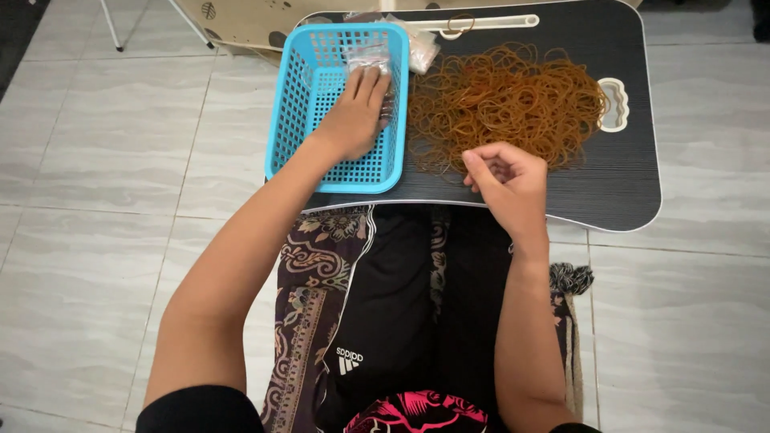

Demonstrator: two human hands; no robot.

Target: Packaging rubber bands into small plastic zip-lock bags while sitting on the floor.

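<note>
Left hand (pixel 353 120): inside the basket (pixel 290 104), palm down, fingers flat and together, pressing on a small clear bag (pixel 367 56) that lies at the basket's far end. Fingertips cover the bag's near edge; the rest of the bag shows beyond them. Grip is not closed round anything, only resting on the bag. Whether a thumb hooks under it I cannot tell.

Right hand (pixel 504 178): just right of the basket, over the near edge of the band pile (pixel 505 108). Fingers curled inward to a narrow pinch, thumb toward fingertips. Whether a band sits in the pinch cannot be told; nothing distinct shows between the fingers.

Key relation: the pile lies directly beyond the right hand, away from the body, its long axis running left to right across the table (pixel 634 172). The right hand touches or nearly touches its near fringe; the left hand is kept from it by the basket's right wall. Right hand is clearly nearer the bands; left hand is nearer the bag.

Outward from the basket: more clear bags (pixel 421 50) just past its far right corner, a white bar (pixel 481 24) beyond the pile with one loose band (pixel 460 24) on it. Table stands over the person's lap, on a tiled floor (pixel 96 240).
</note>
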